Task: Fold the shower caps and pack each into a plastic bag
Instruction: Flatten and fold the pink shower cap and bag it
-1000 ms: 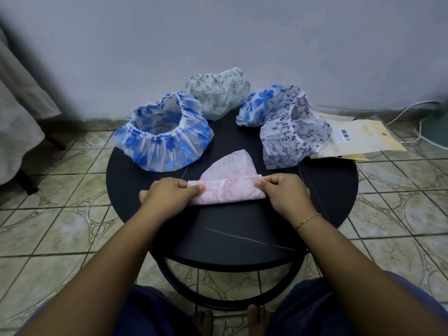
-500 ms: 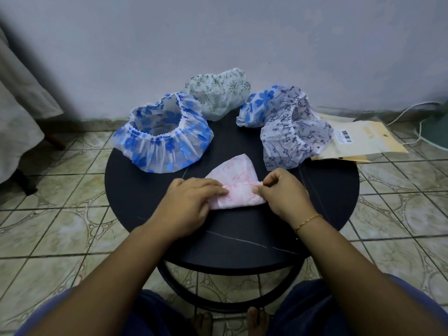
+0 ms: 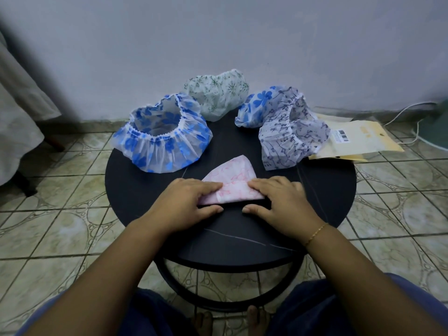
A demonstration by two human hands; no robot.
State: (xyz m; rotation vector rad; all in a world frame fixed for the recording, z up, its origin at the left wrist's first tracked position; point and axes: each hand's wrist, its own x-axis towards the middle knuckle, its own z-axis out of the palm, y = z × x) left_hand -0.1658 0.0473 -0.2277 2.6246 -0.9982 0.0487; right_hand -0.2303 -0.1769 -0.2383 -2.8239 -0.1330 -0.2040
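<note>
A pink patterned shower cap (image 3: 232,183), folded into a flat wedge, lies on the round black table (image 3: 230,243). My left hand (image 3: 186,204) presses on its left end and my right hand (image 3: 281,204) on its right end, fingers flat over the folded lower edge. Behind it stand several unfolded caps: a blue-flowered one (image 3: 162,134) at left, a green-sprigged one (image 3: 218,93) at the back, another blue-flowered one (image 3: 261,107) and a grey-vine one (image 3: 291,139) at right. Plastic bags with a barcode (image 3: 358,139) lie at the table's right edge.
The table stands on a tiled floor (image 3: 60,214) close to a pale wall (image 3: 218,32). A white cable (image 3: 409,112) runs along the floor at far right. Pale fabric (image 3: 17,112) hangs at the left.
Both hands turned the cap's lower edge over once more and now press it flat; the cap's visible wedge is shorter than a second ago.
</note>
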